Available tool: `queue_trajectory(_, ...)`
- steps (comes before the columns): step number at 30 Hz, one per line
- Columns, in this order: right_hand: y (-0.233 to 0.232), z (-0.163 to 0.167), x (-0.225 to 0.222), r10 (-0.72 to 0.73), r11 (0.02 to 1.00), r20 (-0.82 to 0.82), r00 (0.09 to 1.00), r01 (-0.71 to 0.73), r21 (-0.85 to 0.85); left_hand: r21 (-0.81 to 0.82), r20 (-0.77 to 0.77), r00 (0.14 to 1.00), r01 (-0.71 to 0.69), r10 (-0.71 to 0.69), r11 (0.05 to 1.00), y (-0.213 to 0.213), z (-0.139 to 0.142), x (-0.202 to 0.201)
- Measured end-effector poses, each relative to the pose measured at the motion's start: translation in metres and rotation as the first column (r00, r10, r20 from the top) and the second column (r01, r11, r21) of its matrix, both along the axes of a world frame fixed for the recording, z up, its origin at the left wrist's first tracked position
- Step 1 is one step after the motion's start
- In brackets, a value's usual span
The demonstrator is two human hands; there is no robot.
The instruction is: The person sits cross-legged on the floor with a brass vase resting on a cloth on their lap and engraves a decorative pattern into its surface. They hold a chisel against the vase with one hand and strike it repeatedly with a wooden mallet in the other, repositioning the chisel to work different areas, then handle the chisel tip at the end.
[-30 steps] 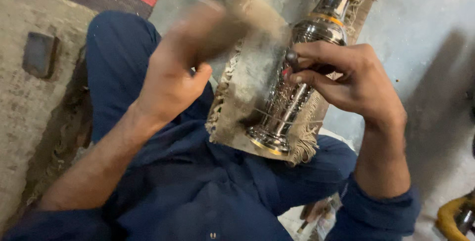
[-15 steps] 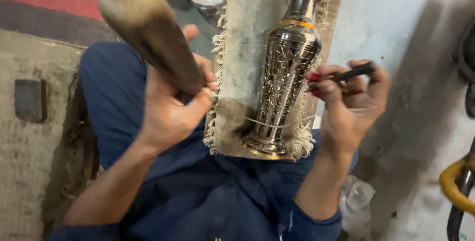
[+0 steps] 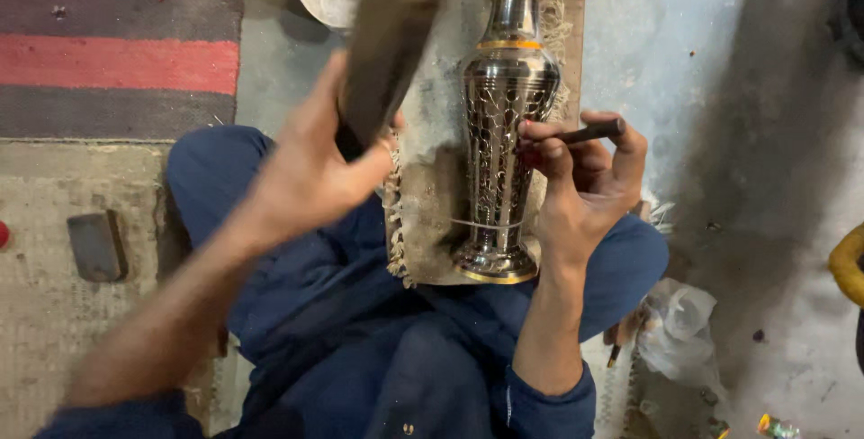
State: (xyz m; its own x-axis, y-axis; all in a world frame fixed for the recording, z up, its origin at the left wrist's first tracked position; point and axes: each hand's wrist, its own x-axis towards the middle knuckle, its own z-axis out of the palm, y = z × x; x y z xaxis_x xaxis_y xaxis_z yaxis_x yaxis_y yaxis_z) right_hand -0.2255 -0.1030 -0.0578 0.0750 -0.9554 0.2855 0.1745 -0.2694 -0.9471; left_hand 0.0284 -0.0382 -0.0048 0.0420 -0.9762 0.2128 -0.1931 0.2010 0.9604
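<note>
Where the mallet point(image 3: 391, 38) blurs, its head is cut off.

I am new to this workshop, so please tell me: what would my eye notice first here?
First the shiny engraved metal vase, lying on a frayed cloth pad across the person's lap. The right hand presses a dark chisel against it, while the left hand raises a wooden mallet.

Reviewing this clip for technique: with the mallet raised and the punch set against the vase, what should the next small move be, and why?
Probably bring the wooden mallet in the left hand down onto the outer end of the punch. The right hand has its tip against the engraved vase, which lies on the fringed board.
</note>
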Motion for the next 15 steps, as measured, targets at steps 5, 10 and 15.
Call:
queue_trajectory(5, 0.003, -0.001, 0.002, -0.042, 0.998, -0.099, 0.994, 0.037, -0.051, 0.046, 0.627, 0.771, 0.103, -0.109, 0.994, -0.032, 0.056, 0.034)
queue_trajectory(10, 0.006, 0.0, 0.006, -0.069, 0.997, -0.137, 0.988, 0.064, -0.047, -0.039, 0.879, 0.469, 0.248, -0.084, 0.968, -0.054, 0.106, 0.028)
queue_trajectory(15, 0.008, 0.002, 0.008, -0.061, 0.998, -0.087, 0.994, 0.058, -0.036, -0.177, 0.902, 0.432, 0.402, -0.016, 0.898, -0.073, 0.13, 0.012)
